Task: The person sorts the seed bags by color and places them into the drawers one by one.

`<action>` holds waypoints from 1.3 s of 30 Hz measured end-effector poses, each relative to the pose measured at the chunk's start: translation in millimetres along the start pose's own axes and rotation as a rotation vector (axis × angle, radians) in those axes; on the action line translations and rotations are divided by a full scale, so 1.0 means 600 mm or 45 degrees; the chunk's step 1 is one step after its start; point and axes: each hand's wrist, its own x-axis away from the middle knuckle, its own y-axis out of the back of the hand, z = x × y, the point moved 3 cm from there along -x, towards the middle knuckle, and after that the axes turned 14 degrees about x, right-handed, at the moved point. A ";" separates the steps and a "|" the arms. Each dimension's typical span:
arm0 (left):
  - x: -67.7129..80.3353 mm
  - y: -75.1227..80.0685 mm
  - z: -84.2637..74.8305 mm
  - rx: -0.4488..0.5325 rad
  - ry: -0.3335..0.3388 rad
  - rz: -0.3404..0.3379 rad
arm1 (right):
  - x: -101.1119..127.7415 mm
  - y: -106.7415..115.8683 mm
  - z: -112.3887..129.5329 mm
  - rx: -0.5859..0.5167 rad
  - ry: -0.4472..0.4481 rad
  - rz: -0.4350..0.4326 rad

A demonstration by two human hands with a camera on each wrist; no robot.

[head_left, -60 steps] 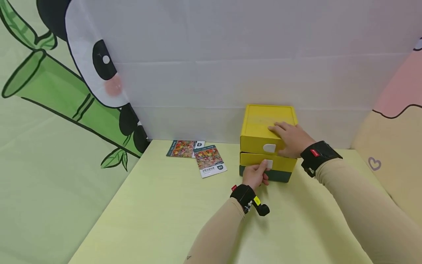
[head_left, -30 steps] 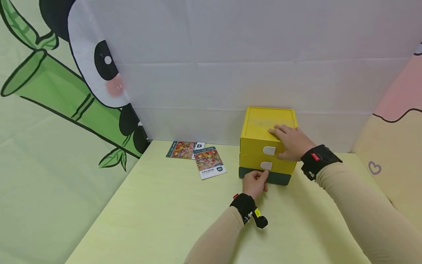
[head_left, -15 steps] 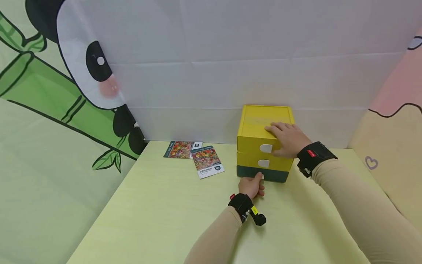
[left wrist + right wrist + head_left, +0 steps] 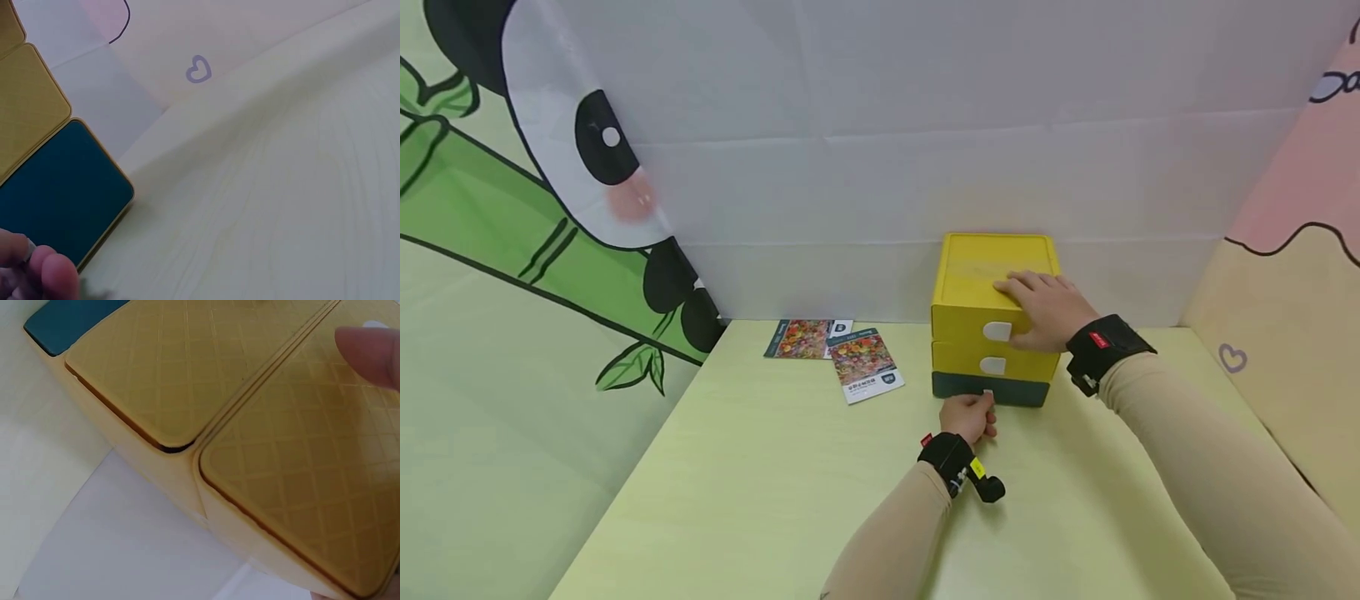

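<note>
Standing near the table's [image 4: 760,500] far edge against the white backdrop, the small yellow plastic drawer chest [image 4: 994,321] has three stacked drawers, all closed. The left hand [image 4: 970,417] sits directly in front of its dark green bottom drawer [image 4: 1022,391], fingers curled and pinching that drawer's small white pull tab [image 4: 988,392], so the drawer's sliding axis runs straight toward the person. The right hand [image 4: 1041,308] rests flat, fingers relaxed, on the chest's top, while two colourful printed leaflets [image 4: 842,350] lie just left of it.
</note>
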 end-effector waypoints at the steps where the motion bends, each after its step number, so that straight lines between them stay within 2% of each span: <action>1: 0.001 0.001 0.000 0.011 0.002 -0.009 | -0.001 0.001 0.001 -0.002 -0.003 0.000; 8: -0.007 0.000 0.002 -0.018 -0.041 -0.066 | -0.006 0.012 0.005 -0.006 -0.009 0.013; 14: -0.012 -0.001 0.003 -0.076 -0.090 -0.074 | -0.003 0.020 0.004 -0.012 -0.015 0.010; 25: 0.004 0.003 -0.003 -0.094 -0.095 -0.090 | -0.003 0.022 0.007 -0.021 -0.006 0.000; 32: 0.015 0.004 0.008 -0.096 -0.124 -0.068 | -0.005 0.018 0.003 -0.002 -0.002 0.000; 36: 0.020 0.007 0.016 -0.146 -0.186 -0.054 | 0.000 0.018 0.004 -0.010 -0.008 0.018; 39: 0.024 0.010 0.018 -0.213 -0.274 -0.051 | 0.004 0.018 0.008 -0.018 -0.012 0.030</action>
